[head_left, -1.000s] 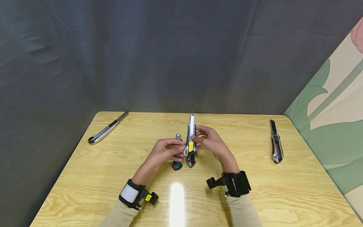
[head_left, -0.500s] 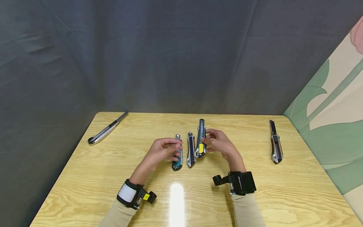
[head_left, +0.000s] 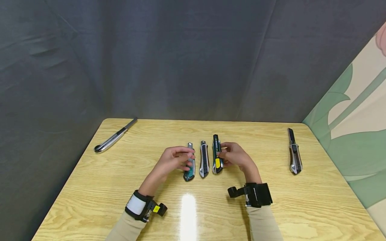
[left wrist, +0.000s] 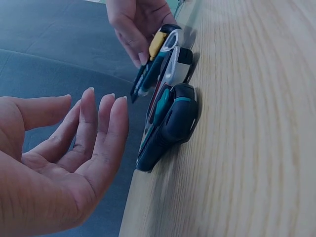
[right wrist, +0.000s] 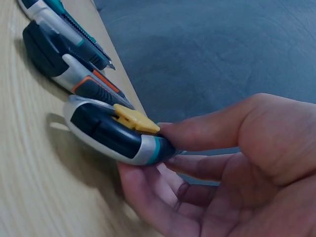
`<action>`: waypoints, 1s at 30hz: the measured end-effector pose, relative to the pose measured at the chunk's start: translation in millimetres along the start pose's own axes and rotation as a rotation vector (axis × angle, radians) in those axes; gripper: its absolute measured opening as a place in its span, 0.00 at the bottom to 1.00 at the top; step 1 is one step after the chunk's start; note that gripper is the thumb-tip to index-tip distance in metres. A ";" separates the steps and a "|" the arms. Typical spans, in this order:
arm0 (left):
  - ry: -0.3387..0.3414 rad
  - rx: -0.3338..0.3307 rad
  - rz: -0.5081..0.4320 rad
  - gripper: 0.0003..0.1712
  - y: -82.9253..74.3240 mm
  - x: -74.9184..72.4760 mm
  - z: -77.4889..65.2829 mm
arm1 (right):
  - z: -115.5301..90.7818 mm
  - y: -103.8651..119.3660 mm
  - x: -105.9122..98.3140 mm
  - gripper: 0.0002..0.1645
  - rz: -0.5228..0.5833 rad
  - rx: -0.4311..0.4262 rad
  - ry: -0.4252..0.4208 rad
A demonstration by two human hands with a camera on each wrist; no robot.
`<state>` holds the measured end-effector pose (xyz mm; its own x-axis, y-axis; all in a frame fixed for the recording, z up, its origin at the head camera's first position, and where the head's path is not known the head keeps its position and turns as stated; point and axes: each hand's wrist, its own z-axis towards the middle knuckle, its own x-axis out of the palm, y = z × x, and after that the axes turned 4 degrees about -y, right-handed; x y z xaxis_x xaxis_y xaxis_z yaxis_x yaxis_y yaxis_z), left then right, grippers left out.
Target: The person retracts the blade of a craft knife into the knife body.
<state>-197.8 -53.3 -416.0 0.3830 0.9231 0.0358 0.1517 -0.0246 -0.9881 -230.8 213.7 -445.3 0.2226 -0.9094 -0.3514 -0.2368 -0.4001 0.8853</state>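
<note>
My right hand [head_left: 236,156] pinches a black-and-teal snap-off utility knife [head_left: 215,147] with a yellow slider, thumb on one side and fingers on the other. In the right wrist view this utility knife [right wrist: 106,131] is at the tabletop; whether it fully rests there I cannot tell. My left hand [head_left: 173,161] hovers beside and partly over a teal-and-grey utility knife [head_left: 189,174], holding nothing; the left wrist view shows its fingers [left wrist: 114,133] loosely extended, apart from the knives. Between the hands lies a silver-and-black utility knife [head_left: 204,160], blade end away from me.
A slim silver cutter knife [head_left: 111,140] lies slanted at the table's far left, its tip by the back edge. Another silver-and-black utility knife [head_left: 295,157] lies at the right. The wooden table [head_left: 120,187] meets a dark curtain [head_left: 193,60] behind.
My right hand has carried the yellow-slider knife right, off the middle knife, and lowered it toward the table beside that knife. My left hand has drawn back slightly from the middle.
</note>
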 end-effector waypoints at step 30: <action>-0.013 -0.025 0.008 0.15 -0.3 -0.4 0.8 | -1.1 -2.1 0.2 0.21 -0.139 0.021 -0.164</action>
<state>-198.7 -53.3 -415.9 0.3720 0.9279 0.0261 0.1712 -0.0409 -0.9844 -229.1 214.5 -446.9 0.0984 -0.8510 -0.5159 -0.2342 -0.5236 0.8191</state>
